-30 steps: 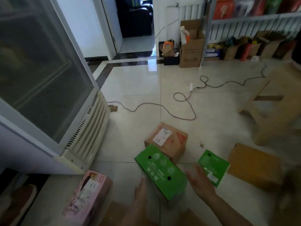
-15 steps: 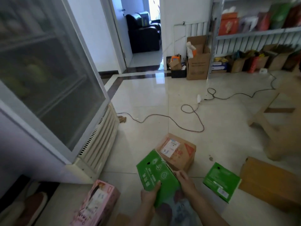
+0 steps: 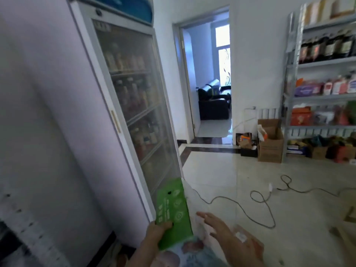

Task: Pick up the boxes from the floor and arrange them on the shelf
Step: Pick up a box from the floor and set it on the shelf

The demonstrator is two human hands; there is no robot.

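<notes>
The green box (image 3: 173, 214) is flat-sided cardboard with white logos and a small round hole, held up right in front of the glass-door fridge (image 3: 131, 105). The left hand (image 3: 154, 237) grips its bottom corner; the right hand (image 3: 229, 236) is spread flat beside it, holding nothing. Right of the fridge, a dark cable (image 3: 260, 205) snakes across the glossy tile floor (image 3: 212, 170), and a metal shelf (image 3: 323, 97) stands well off.
</notes>
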